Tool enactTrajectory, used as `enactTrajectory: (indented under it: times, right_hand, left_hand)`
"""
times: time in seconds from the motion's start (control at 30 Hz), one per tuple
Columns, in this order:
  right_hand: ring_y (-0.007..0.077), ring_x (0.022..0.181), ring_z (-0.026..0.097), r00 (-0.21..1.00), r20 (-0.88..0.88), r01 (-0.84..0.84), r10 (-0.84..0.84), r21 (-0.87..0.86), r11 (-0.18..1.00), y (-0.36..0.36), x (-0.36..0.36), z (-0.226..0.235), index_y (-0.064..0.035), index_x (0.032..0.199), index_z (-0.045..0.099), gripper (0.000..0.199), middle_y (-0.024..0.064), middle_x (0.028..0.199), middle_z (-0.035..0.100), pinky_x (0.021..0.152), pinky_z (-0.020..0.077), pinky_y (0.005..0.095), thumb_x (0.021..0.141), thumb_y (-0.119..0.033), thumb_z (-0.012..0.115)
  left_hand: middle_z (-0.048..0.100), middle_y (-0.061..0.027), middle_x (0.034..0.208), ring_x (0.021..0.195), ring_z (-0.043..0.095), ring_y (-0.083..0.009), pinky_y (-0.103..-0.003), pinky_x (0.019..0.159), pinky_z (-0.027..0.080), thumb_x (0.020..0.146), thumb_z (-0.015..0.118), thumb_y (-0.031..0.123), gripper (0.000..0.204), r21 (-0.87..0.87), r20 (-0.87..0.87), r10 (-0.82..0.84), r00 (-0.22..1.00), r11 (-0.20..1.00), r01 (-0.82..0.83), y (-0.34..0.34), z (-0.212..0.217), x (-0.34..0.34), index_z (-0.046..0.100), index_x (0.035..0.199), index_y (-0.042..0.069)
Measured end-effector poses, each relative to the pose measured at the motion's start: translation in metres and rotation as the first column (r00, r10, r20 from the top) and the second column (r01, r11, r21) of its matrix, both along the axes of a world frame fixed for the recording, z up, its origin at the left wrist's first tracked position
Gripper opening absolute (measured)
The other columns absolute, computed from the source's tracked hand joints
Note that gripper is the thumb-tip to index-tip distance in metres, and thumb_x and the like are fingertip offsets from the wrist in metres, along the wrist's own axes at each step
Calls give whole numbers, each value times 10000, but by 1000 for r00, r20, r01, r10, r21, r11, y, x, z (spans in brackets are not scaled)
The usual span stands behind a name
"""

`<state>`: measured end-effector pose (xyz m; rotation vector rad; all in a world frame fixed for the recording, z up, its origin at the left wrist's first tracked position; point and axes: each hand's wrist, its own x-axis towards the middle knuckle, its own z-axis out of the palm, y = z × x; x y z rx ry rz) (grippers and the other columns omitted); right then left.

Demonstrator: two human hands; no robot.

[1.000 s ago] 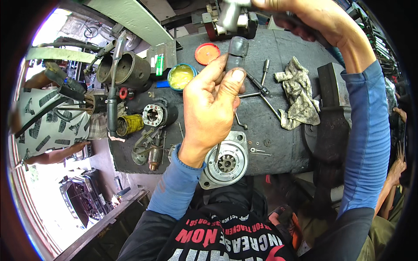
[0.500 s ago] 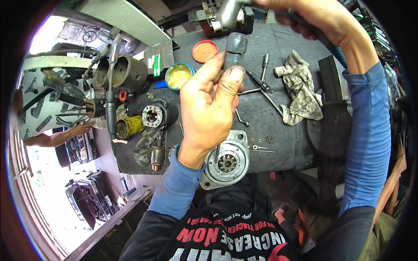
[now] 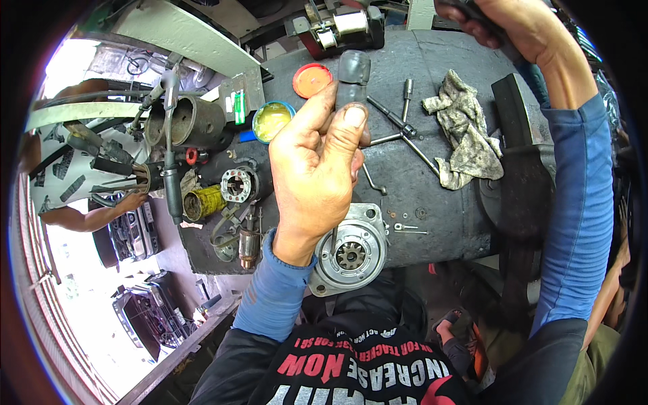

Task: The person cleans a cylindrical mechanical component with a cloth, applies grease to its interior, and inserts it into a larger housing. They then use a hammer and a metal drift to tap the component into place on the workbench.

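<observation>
My left hand (image 3: 314, 179) is closed around the dark, thick handle of a screwdriver (image 3: 354, 71), held upright. Below the fist a thin metal shaft reaches down to a round metal starter motor housing (image 3: 368, 233), which has a small toothed pinion gear in its middle. The fist hides part of the shaft, and I cannot tell exactly where its tip rests. At the top right my right hand (image 3: 496, 23) is raised and closed on the dark handle of a hammer (image 3: 476, 12), whose head is outside the picture.
On the dark bench lie a four-way wrench (image 3: 407, 129), a dirty rag (image 3: 466, 135), an open grease tub (image 3: 273, 120), its red lid (image 3: 313, 80), an armature (image 3: 248, 246) and a motor casing (image 3: 237, 183). A vise (image 3: 179, 115) stands left; another person's arm (image 3: 101, 214) is beyond.
My right hand has swung right and up, taking the hammer head out of view. My left hand still holds the screwdriver upright, slightly further left in the picture.
</observation>
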<state>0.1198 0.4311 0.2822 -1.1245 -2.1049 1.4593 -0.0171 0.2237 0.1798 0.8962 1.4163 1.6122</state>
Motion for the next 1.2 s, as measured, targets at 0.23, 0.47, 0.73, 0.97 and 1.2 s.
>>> enactTrajectory:
  times: [0.23, 0.47, 0.73, 0.97, 1.2]
  right_hand:
    - [72, 487, 512, 998, 57, -11, 12, -9, 1000, -2, 11, 6, -73, 999, 776, 197, 3, 650, 607, 429, 403, 250, 1005, -269, 760]
    - [65, 489, 494, 998, 57, -30, 30, -1, 1000, -7, 12, 9, -62, 1019, 776, 193, -13, 654, 591, 427, 390, 244, 1024, -250, 733]
    - [50, 506, 502, 997, -14, 79, -78, 185, 979, -42, 28, 9, -4, 1148, 754, 250, -19, 660, 593, 460, 393, 229, 1030, -221, 718]
    - [82, 578, 532, 958, -166, 288, -236, 515, 807, -101, 54, -6, 57, 1248, 708, 324, 24, 752, 633, 530, 422, 276, 1010, -161, 721]
    - [159, 728, 610, 879, -244, 477, -410, 455, 752, -136, 107, -8, 59, 1209, 706, 291, 90, 916, 674, 656, 480, 327, 1008, -150, 732]
  left_hand:
    - [633, -49, 869, 536, 465, -31, -194, 430, 347, 1104, 630, 248, 393, 20, -74, -35, 997, 999, 37, 4, -4, 5, 641, 1397, -13]
    - [638, -45, 859, 536, 473, -37, -199, 427, 351, 1101, 637, 233, 382, 34, -53, -23, 998, 999, 25, 4, -6, 6, 647, 1400, -4]
    - [654, -57, 897, 537, 503, -46, -195, 428, 399, 1106, 629, 276, 406, -2, -57, -79, 995, 997, 79, 3, -1, 6, 636, 1391, -13]
    - [660, -36, 898, 566, 520, -36, -178, 446, 385, 1133, 576, 291, 407, 122, 99, -202, 974, 974, 189, 5, 25, 13, 616, 1416, 0]
    - [633, -43, 890, 567, 435, -25, -179, 497, 333, 1113, 581, 435, 607, 151, 40, -410, 911, 904, 401, 3, 31, 50, 533, 1482, -45]
